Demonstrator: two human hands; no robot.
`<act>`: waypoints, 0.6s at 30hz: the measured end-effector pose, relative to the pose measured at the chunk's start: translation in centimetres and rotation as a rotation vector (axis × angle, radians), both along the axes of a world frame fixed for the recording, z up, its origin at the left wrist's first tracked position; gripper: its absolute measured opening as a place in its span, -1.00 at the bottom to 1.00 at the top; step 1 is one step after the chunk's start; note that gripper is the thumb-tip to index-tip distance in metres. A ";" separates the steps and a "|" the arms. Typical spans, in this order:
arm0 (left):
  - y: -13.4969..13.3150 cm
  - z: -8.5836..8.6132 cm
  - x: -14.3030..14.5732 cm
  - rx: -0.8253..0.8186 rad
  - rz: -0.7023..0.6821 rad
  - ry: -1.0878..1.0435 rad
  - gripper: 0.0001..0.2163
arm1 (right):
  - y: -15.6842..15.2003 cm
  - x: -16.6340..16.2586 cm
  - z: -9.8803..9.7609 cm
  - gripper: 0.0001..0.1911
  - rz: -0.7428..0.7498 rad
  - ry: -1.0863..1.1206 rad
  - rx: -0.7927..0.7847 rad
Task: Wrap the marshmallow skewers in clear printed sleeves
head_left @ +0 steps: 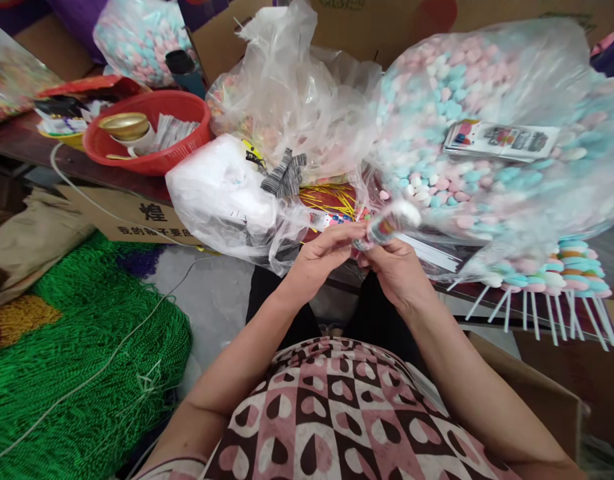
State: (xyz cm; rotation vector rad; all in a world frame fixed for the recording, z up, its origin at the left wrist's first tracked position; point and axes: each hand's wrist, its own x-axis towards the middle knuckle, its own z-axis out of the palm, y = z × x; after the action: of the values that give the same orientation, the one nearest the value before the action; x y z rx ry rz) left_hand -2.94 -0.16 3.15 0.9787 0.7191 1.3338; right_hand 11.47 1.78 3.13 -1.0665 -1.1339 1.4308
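Both of my hands meet over the table's front edge around a small clear plastic bag [389, 223] with printing on it. Motion blurs the bag, and something whitish shows at its far end; I cannot make out what is inside. My left hand [327, 253] pinches its near left side. From the right, my right hand [401, 270] grips the lower end, its fingertips partly hidden. Just beyond the hands lie yellow twist ties [331, 200] and a printed wrapper [327, 219]. A large clear sack of pink, blue and white marshmallows [441, 183] is right of them.
Marshmallow skewers [577, 273] with white sticks jut over the table's right edge. A stack of printed bags [501, 140] rests on the big sack. Left are a white plastic bundle [221, 187], a red basket [147, 147] and green cord [111, 320] below, crossed by a cable.
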 end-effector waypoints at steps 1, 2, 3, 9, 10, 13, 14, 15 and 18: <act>-0.2 0.7 -0.1 0.036 -0.012 -0.001 -0.78 | 0.1 0.0 0.1 -0.78 -0.012 0.003 0.017; -0.5 1.4 -0.2 0.058 -0.027 -0.003 -0.76 | 0.3 0.1 0.1 -0.79 -0.020 -0.007 0.038; -0.9 2.1 -0.3 0.066 -0.045 -0.002 -0.72 | 0.4 0.2 0.1 -0.80 -0.025 -0.033 0.065; -2.6 3.3 -0.3 0.120 -0.076 0.292 -0.77 | 1.8 0.8 1.2 -0.88 -0.239 -0.432 0.467; -2.6 3.0 -0.2 0.125 -0.051 0.353 -0.79 | 1.9 0.8 1.7 -0.88 -0.279 -0.493 0.542; -1.7 1.7 0.1 0.009 -0.034 0.345 -0.64 | 1.2 0.5 3.4 -0.85 -0.260 -0.637 0.706; -1.3 1.3 0.2 -0.058 -0.055 0.260 -0.55 | 0.7 0.3 3.7 -0.84 -0.214 -0.675 0.742; -0.8 1.1 0.1 -0.128 -0.080 0.149 -0.47 | 0.1 0.1 3.9 -0.84 -0.159 -0.707 0.769; 0.3 1.5 -0.6 -0.297 -0.073 -0.149 -0.39 | -1.1 -0.1 3.2 -0.83 -0.035 -0.773 0.802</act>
State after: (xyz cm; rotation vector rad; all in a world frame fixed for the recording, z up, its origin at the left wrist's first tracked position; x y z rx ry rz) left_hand -3.58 0.17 4.61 0.6551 0.7359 1.1821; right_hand 11.36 0.65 6.34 -1.0266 -1.9871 0.3838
